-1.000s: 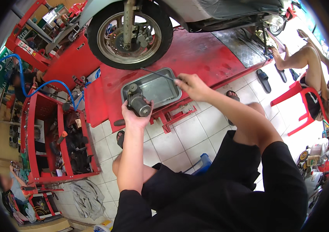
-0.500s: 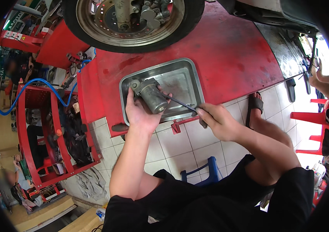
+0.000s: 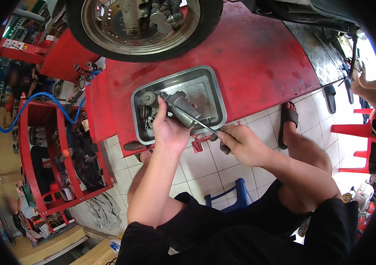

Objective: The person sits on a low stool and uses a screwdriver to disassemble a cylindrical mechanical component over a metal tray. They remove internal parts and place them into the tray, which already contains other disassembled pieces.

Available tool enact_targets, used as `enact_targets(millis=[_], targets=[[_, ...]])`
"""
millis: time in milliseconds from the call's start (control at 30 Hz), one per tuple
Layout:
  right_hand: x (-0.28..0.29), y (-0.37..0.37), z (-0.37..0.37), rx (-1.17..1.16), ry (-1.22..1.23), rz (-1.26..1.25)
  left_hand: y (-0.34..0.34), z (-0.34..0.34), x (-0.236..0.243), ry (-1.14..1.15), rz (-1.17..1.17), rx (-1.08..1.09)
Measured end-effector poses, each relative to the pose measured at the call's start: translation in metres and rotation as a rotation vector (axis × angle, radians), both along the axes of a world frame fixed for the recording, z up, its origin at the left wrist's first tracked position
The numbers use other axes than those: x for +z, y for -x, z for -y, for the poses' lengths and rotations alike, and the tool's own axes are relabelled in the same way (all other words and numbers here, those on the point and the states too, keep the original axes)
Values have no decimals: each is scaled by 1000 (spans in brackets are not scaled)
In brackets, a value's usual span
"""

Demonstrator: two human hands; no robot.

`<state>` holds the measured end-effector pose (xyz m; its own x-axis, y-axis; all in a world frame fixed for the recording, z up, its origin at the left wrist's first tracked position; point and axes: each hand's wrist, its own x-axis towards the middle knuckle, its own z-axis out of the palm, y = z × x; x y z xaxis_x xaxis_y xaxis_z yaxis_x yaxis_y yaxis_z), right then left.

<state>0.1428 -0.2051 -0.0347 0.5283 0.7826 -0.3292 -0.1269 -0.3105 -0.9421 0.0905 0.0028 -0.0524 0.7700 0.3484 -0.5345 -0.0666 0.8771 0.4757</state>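
Your left hand (image 3: pixel 170 130) is cupped palm-up around a cylindrical metal motor (image 3: pixel 182 107), fingers curled under it and thumb along its side. The motor is tilted, raised over the middle of the steel tray (image 3: pixel 220 95), its rounded end angled toward the tray's near right corner.

Your right hand (image 3: pixel 243 143), just outside the tray's near right corner, is closed around the grip end of a slim-shafted hand tool (image 3: pixel 205 126). The shaft slants over the tray's near rim to the motor's end; you cannot tell from this view whether its tip is seated in anything.

Small metal parts (image 3: pixel 146 111) lie in the tray's left side. The tray rests on a red lift table (image 3: pixel 267 57), with a motorcycle's front wheel (image 3: pixel 211 26) just beyond it. A red tool cart (image 3: pixel 75 199) stands left of the tray, and a blue stool (image 3: pixel 242 194) is on your side of it.
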Motion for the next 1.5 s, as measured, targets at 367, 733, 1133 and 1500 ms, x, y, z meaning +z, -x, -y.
enact_targets(millis=[367, 733, 1133, 1500], targets=[[2, -4, -10, -92, -26, -521, -6, 6, -3, 15, -45, -9], [-1, 2, -6, -93, -2, -286, -8, 2, 8, 79, -133, 35], [-16, 9, -15, -21, -23, -87, -9, 0, 10, 39, -69, 94], [-7, 7, -11, -55, 1, -369, -7, -1, 5, 6, -29, 69]])
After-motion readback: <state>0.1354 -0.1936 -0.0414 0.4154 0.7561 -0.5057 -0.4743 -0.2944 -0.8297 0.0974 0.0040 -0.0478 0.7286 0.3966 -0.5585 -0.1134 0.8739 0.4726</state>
